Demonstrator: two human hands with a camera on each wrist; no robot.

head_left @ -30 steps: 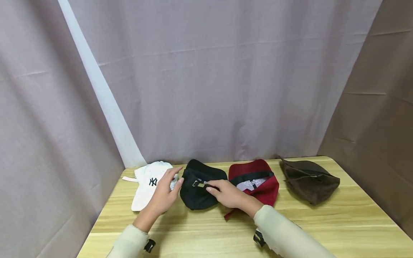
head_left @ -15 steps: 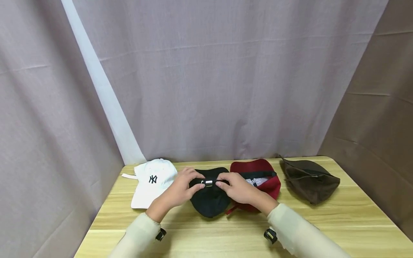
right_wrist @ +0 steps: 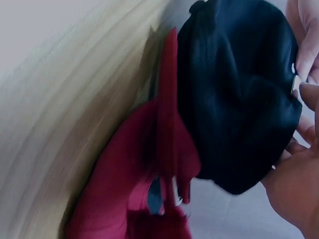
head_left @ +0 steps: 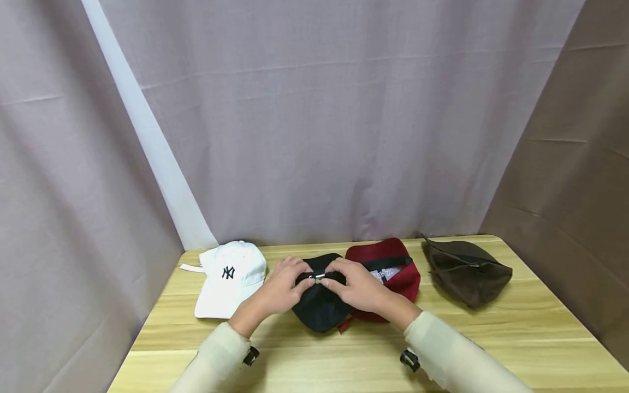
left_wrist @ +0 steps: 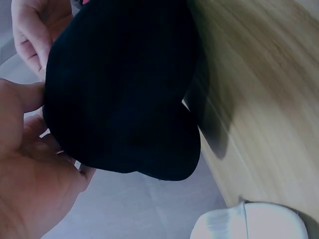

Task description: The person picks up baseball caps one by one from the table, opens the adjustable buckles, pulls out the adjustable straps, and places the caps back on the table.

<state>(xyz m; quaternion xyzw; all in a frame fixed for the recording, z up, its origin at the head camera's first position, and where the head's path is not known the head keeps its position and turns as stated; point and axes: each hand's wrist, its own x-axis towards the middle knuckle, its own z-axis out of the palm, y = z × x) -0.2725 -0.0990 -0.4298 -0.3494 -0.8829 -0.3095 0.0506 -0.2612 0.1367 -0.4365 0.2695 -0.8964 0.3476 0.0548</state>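
A black cap [head_left: 321,308] sits at the middle of the table, its back strap turned up. On that strap a small metal buckle [head_left: 318,277] shows between the two hands. My left hand [head_left: 285,284] pinches the strap on the buckle's left side, thumb in front and fingers behind. From the other side my right hand [head_left: 356,284] pinches the strap close to the buckle. In the left wrist view the black cap [left_wrist: 124,89] hides part of the fingers. The right wrist view has the black cap [right_wrist: 239,99] beside the red cap's strap [right_wrist: 168,109].
To the left lies a white cap [head_left: 231,281] with a dark logo and a loose strap. A red cap [head_left: 410,281] touches or nearly touches the black one on the right. Farther right is a dark brown cap [head_left: 472,278]. Curtains [head_left: 314,136] stand behind the wooden table [head_left: 314,363].
My left hand has come over from near the white cap and taken hold of the black cap's strap. The black cap has shifted right and turned. Lately the hands have drawn closer at the buckle.
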